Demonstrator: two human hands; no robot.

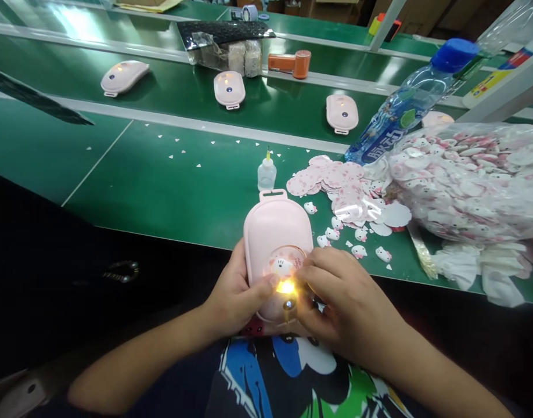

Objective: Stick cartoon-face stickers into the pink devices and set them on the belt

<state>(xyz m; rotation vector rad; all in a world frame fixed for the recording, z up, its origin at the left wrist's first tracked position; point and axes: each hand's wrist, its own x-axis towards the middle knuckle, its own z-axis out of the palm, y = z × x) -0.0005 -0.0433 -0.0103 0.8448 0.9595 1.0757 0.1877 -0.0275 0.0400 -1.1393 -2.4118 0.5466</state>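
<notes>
The pink case [270, 223] is found above the person's lap, with its far end overlapping the near edge of the table [162, 194] in the head view; contact with the table cannot be confirmed. The left grip [229, 302] is closed on the case from 8 to 9 o'clock, with the thumb laid over the front and the fingers passed around the side. The right grip [342, 299] is placed at 4 o'clock with its fingers bunched near the round printed disc [296, 255]; whether anything is pinched there cannot be told.

The case is judged light and hollow, with a stiff plastic shell. Its smooth, rounded surface is expected to be somewhat slippery, so support from behind with hold along the side edges is recommended. The slotted tab [273, 194] at 12 o'clock is considered a poor place for hold, being narrow. Pressure on the glowing light [286, 287] and the dark round button [289, 304] towards 6 o'clock is best avoided. The disc is judged thin and easily marked; only its rim should be touched.

A needle-tipped bottle [267, 174] is noted standing at 12 o'clock, just beyond the tab. Loose cat-face pieces [359, 252] are noted at 2 to 3 o'clock.
</notes>
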